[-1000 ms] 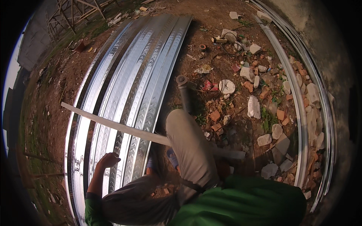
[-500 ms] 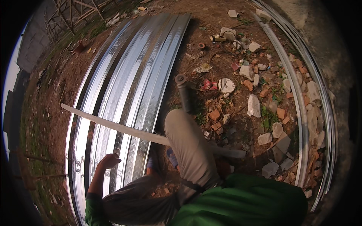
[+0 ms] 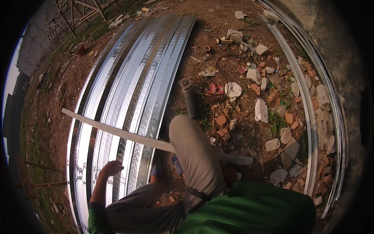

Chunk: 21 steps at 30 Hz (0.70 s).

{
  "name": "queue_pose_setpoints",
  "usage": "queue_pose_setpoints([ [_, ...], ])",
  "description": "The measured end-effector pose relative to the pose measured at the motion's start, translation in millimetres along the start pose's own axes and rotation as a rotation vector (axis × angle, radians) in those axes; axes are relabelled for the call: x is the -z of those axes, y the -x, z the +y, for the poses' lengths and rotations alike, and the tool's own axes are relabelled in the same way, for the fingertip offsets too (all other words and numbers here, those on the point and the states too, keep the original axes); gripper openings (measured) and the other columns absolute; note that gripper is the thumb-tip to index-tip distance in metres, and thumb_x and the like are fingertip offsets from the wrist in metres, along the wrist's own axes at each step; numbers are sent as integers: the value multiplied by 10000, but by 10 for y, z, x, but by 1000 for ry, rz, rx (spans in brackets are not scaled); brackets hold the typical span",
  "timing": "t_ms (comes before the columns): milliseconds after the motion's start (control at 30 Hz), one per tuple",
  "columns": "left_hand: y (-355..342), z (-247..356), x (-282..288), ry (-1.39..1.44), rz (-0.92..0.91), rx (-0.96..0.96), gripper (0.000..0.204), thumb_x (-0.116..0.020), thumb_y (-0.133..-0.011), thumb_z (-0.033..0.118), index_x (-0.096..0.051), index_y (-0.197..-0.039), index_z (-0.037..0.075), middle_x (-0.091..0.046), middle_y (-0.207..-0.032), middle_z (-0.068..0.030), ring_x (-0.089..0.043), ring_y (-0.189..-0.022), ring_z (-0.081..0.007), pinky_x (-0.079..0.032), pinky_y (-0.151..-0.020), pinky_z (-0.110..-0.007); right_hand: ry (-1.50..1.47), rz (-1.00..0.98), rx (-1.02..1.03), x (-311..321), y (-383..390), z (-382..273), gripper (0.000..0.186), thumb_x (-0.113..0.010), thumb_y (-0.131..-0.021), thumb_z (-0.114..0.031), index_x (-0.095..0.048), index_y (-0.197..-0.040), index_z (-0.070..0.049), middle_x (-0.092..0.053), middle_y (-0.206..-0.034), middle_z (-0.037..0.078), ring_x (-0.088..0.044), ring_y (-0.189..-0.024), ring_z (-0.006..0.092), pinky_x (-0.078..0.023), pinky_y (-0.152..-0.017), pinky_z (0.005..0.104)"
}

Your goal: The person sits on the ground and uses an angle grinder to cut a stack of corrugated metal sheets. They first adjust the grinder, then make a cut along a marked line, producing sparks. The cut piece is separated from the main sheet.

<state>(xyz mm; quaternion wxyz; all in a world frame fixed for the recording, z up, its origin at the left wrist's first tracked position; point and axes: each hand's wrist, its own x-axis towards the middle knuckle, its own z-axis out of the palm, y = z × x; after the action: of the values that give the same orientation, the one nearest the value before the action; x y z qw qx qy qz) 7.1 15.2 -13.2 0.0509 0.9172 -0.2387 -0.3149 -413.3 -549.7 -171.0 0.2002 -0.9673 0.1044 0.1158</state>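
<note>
Our left hand (image 3: 111, 168), forearm (image 3: 100, 189) stretched forward, curls into a loose fist over glossy, ribbed silver metal sheets (image 3: 126, 95) on brown soil (image 3: 54, 91); a flat grey strip (image 3: 117, 131) overhangs their left and right edges.

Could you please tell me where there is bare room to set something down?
Fairly bare soil lies between the far ends of the metal panels and a pale stone. Stone and brick rubble crowds the ground beside the long metal strip.
</note>
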Motion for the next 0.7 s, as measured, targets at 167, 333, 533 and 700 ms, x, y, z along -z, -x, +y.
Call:
queue_pose_setpoints([
  [167, 15, 20, 19, 9, -12, 36, 337, -780, -946, 360, -783, -1067, 45, -775, -1026, -179, -753, -957, -328, -594, -839, -419, 2, 37, 10, 67, -8, -42, 431, -627, -872, -118, -614, -1298, -53, -670, -1093, 187, -649, -997, 379, -520, -834, 530],
  [333, 19, 96, 67, 16, -12, 34, 380, -784, -943, 379, -771, -1075, 23, -775, -1051, -192, -757, -970, -335, -594, -844, -418, 9, 73, 22, 158, 1, -86, 450, -647, -854, -116, -621, -1300, -61, -681, -1066, 180, -664, -960, 384, -522, -831, 538],
  [533, 40, 306, 225, 9, -168, 175, 478, -673, -928, 423, -745, -1208, 41, -724, -1260, -207, -685, -1185, -383, -534, -1039, -447, 3, 128, 22, 160, 8, -105, 451, -643, -870, -129, -620, -1317, -75, -684, -1078, 175, -675, -959, 366, -524, -825, 537],
  [700, 42, 298, 205, 4, -177, 91, 450, -659, -953, 421, -757, -1167, 37, -725, -1246, -203, -685, -1165, -389, -533, -1033, -443, 64, -40, -22, 190, -33, -125, 435, -620, -902, -144, -625, -1332, -82, -689, -1059, 164, -683, -930, 356, -527, -805, 531],
])
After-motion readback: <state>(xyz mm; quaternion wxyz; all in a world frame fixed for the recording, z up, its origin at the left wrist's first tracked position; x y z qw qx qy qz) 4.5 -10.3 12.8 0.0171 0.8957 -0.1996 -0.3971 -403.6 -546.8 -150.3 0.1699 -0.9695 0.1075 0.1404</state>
